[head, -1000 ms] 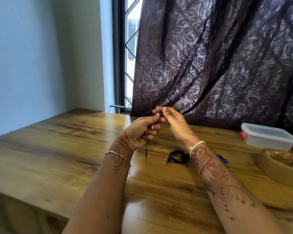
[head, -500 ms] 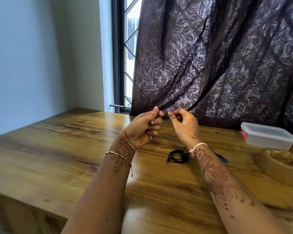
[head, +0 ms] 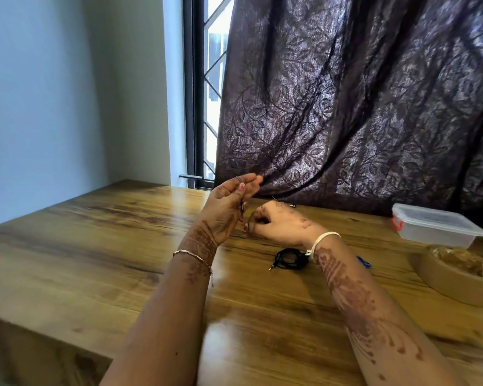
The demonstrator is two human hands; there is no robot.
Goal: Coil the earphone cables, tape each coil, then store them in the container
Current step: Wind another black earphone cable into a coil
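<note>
An earphone cable (head: 241, 208) is looped over the nearly straight fingers of the raised left hand (head: 226, 210) and pinned there by the thumb. Its lower part is pinched in the curled fingers of the right hand (head: 279, 225), just below. A coiled black earphone (head: 290, 259) is laid beside the right wrist. The container (head: 435, 227) and tape roll (head: 455, 277) are seen well to the right of that hand.

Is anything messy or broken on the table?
No, nothing stands out. The black coil lies tidy on the table, the container sits level with its lid on, and the tape roll lies flat. The left hand and right hand hold a thin cable.
</note>
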